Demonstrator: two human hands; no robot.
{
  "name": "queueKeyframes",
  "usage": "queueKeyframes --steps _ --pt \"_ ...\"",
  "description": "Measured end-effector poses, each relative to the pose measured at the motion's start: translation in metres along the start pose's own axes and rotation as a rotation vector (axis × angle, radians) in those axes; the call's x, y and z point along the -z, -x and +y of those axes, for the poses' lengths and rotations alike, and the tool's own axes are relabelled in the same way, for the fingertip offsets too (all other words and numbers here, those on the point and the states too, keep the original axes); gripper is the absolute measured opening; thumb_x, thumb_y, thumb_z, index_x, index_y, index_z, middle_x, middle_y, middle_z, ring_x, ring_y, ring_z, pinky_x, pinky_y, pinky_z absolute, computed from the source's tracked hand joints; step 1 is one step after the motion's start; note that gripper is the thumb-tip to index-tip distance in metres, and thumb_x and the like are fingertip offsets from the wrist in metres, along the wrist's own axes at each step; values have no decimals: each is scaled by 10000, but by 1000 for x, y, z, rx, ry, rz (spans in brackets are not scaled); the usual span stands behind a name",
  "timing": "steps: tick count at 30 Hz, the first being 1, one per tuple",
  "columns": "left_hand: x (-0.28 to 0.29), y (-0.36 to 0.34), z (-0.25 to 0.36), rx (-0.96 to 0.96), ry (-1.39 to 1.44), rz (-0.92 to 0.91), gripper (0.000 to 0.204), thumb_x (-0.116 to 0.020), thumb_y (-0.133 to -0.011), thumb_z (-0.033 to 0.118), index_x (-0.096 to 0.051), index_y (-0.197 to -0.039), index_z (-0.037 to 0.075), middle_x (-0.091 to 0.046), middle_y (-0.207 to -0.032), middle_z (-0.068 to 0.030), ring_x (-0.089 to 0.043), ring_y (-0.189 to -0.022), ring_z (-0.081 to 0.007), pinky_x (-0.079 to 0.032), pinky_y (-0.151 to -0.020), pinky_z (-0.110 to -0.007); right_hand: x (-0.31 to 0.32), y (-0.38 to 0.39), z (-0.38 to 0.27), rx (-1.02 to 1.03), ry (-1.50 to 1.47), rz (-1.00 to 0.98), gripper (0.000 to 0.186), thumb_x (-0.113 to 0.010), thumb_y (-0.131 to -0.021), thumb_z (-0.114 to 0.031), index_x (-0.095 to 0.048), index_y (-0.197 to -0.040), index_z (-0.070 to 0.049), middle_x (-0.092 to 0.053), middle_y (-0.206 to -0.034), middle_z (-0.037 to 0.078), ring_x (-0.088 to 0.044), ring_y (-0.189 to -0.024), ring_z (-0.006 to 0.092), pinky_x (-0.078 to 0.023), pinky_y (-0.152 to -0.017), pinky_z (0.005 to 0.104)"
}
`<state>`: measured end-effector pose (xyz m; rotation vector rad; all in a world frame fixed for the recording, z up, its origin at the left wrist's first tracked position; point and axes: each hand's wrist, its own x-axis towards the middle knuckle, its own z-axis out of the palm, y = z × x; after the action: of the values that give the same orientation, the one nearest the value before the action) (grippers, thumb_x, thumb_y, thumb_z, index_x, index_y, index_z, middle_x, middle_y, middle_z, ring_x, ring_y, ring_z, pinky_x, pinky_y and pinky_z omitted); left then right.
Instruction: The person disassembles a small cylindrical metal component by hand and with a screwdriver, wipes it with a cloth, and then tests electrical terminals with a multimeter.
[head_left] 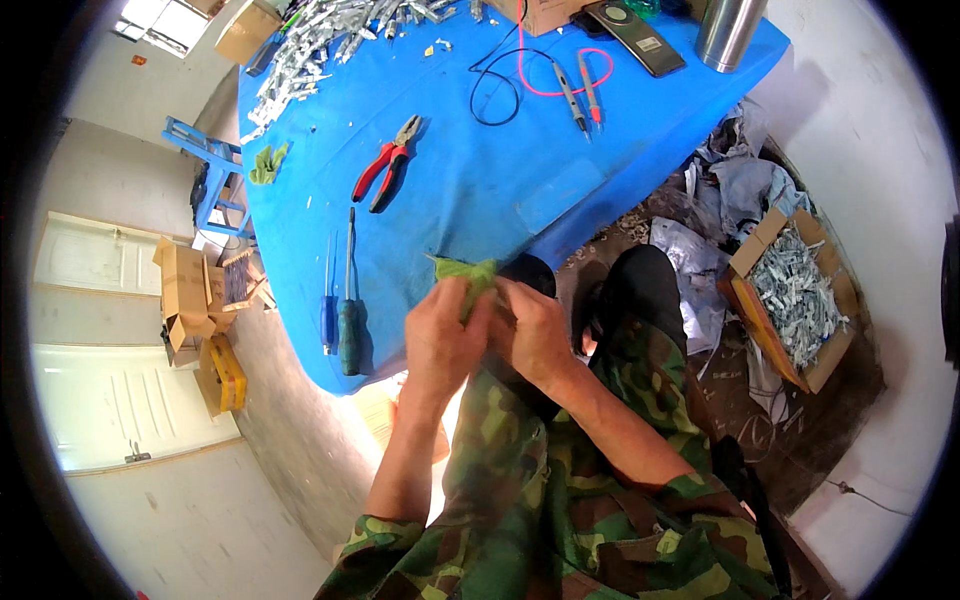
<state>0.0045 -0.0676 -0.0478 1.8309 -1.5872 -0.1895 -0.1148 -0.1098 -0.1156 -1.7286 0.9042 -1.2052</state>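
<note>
The left hand (443, 330) grasps a crumpled green cloth (465, 271) lying crosswise just beyond its fingers, the right hand (535, 332) nearer its right end, grip unclear

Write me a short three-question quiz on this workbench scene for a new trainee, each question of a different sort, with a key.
1. What do the left hand and the right hand handle?
a) a phone
b) a green cloth
c) a metal flask

2. True or false: the open box of silvery pieces is to the person's right.

3. Fill in the colour: on the blue-covered table lie pliers with ____ and black handles.

Key: 1. b; 2. true; 3. red
</note>
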Motion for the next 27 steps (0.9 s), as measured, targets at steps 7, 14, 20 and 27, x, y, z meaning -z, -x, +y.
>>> queueKeyframes --steps 7,14,20,27 --pt "1 -9 -17 7 -138 69 169 -747 -912 86 -598 -901 7 -668 -850 -205 -650 -721 -421 -505 -616 -456 2 -3 1 42 97 -3 261 -776 -856 -82 -698 -1099 -27 -678 -828 151 -678 -736 378 -534 -628 448" --pt "13 -30 -39 114 -240 94 236 -731 -936 149 -562 -865 1 -641 -784 -235 -629 -721 -473 -481 -605 -500 -1 -4 -4 77 163 14 215 -779 -861 -107 -686 -1046 -48 -652 -769 119 -663 -687 341 -511 -587 435" --pt "24 -34 -45 240 -164 156 222 -734 -952 168 -612 -918 -14 -662 -793 -244 -658 -703 -425 -491 -612 -463 3 1 -4 51 174 18 214 -773 -861 -96 -688 -1052 -46 -656 -775 115 -668 -690 331 -514 -584 431" --pt "12 -5 -9 99 -34 64 176 -756 -926 141 -645 -958 10 -679 -825 -209 -677 -731 -397 -517 -624 -422 4 4 -8 88 196 21 250 -777 -843 -82 -694 -1074 -34 -664 -797 106 -669 -694 329 -522 -587 422"
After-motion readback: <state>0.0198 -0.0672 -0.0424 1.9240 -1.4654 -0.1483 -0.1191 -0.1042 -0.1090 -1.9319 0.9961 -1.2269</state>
